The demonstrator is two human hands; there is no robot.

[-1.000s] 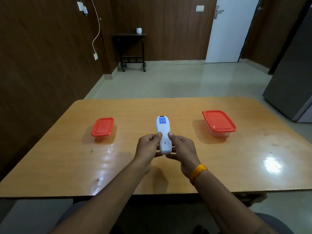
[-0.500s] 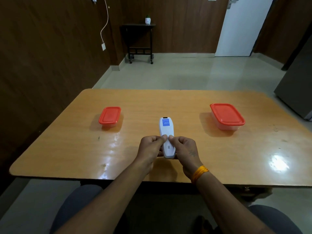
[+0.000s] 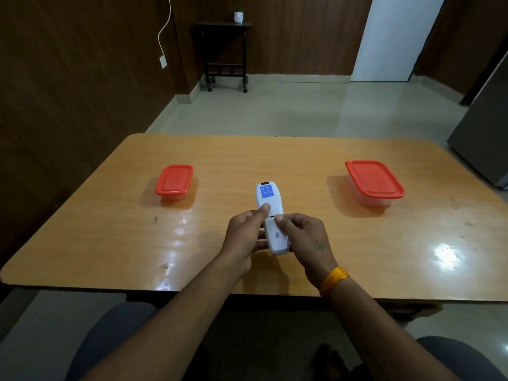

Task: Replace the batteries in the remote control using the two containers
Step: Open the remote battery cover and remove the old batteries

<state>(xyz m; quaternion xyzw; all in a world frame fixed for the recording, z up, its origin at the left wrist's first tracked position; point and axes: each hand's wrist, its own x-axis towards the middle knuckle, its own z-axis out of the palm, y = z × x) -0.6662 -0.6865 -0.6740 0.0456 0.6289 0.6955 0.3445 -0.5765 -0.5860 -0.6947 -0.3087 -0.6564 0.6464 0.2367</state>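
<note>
The room was dim and wood-panelled, with a white door [image 3: 395,37] far right and a small dark stand [image 3: 224,50] against the far wall. Our orange surface [image 3: 302,158] carried two closed red-lidded containers: the small one [image 3: 174,179] on the left, the larger one [image 3: 374,180] on the right, well apart.

Between them, nearer to us, we held the remote [image 3: 270,215] back side up, just above the surface, its blue sticker toward the far end. Our left hand [image 3: 243,237] was curled around its left edge, thumb laid on the back just past a seam across the body. Our right hand [image 3: 305,237] was wrapped around the near half, thumb pressed just on the near side of that seam. Both grips were closed on the remote; neither was free.

A second before, the thumbs sat side by side at the middle of the back. Now the left thumb had crept farther up while the right stayed lower, so the two straddled the seam. We judged this to be the start of sliding off the battery cover. The cover looked still seated, no batteries showed, and both lids were still on, so the task was barely begun. Whether the cover had shifted at all we could not tell.
</note>
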